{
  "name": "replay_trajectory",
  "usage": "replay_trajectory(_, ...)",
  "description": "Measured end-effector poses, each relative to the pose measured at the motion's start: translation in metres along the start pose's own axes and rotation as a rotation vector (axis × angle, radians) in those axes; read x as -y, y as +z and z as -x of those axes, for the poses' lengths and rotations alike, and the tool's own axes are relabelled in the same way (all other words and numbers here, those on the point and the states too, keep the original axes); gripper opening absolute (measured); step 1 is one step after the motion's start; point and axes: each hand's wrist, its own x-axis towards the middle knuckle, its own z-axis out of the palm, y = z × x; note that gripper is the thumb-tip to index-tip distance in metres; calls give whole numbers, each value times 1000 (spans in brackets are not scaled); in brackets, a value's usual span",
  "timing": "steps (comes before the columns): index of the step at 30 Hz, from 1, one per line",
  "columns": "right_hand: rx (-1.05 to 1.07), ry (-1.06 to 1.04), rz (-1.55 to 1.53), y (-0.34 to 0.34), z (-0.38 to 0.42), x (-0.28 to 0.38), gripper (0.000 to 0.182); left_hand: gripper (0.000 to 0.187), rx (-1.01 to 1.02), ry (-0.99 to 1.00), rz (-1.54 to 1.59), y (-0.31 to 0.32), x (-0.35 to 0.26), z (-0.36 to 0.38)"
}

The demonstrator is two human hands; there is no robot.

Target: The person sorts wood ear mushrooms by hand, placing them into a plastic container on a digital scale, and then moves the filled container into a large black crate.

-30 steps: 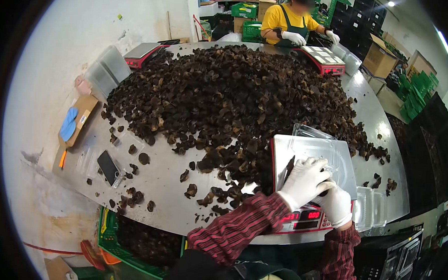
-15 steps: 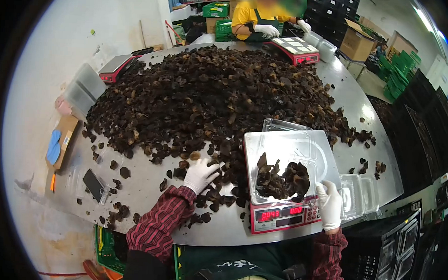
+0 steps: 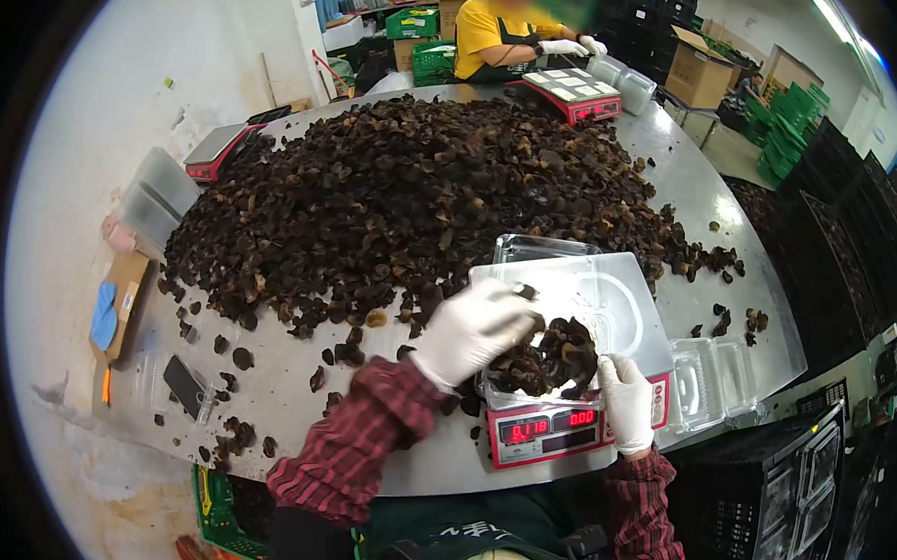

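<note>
A clear plastic container holding a clump of dark wood ear mushrooms sits on the metal plate of a red digital scale. My white-gloved left hand is over the container's left side, smeared by motion, with a dark mushroom piece close to its fingertips. At the container's right edge, my gloved right hand has its fingers curled on the rim. The scale's left display glows 0.118. A large pile of the same mushrooms spreads over the metal table beyond my hands.
Clear containers lie right of the scale, another behind it. A phone and a cardboard box are at the left. Across the table, a person in yellow works by a second red scale. Black crates stand at right.
My left hand has moved from the loose mushrooms on the table up and right to the container. The mushroom clump is bigger and the reading rose from 0.043 to 0.118.
</note>
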Motion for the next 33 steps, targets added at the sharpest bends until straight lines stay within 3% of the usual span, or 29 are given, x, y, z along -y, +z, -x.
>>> replay_trajectory(3, -25, -126, 72, 4, -4, -8, 25, 25, 443, 61, -178, 41, -13, -8)
replay_trajectory(6, 62, -91, 108, -2, -2, 5, 29, 35, 619, 0, -244, 50, -20, -7)
replay_trajectory(10, 33, -62, 54, -9, -3, 1, 28, 49, 528, 36, -135, 19, -29, -15)
replay_trajectory(13, -17, -133, 48, -16, -4, -4, 28, 40, 340, -19, -10, -5, -21, -10)
replay_trajectory(17, -88, -148, 61, -19, 2, 3, 24, 41, 127, -368, 46, -19, -1, 26)
replay_trajectory(19, -98, -136, 66, -18, 3, -3, 23, 47, 141, -396, 81, -15, 6, 44)
replay_trajectory(21, -99, -335, 88, -16, 2, -9, 25, 55, 106, -456, 99, -11, 3, 54)
replay_trajectory(23, -51, -219, 35, -15, 5, -5, 26, 61, 118, -429, 136, -3, 3, 56)
replay_trajectory(25, 34, 8, 70, -12, 8, 2, 31, 62, 236, -254, -104, 8, 1, 55)
replay_trajectory(27, 36, -49, 84, -6, 9, -4, 33, 64, 399, -180, -273, 21, -9, 57)
replay_trajectory(29, -68, -253, 241, -4, 7, -9, 34, 65, 466, -173, -265, 19, -15, 53)
replay_trajectory(30, -27, -137, 203, -7, 6, -9, 35, 55, 423, -138, -215, 15, -18, 51)
replay_trajectory(31, -4, -154, 144, -9, 3, -17, 33, 55, 418, -144, -223, 9, -14, 50)
replay_trajectory(33, -22, -62, 123, -14, 11, 6, 32, 44, 184, -289, 91, -6, -1, 51)
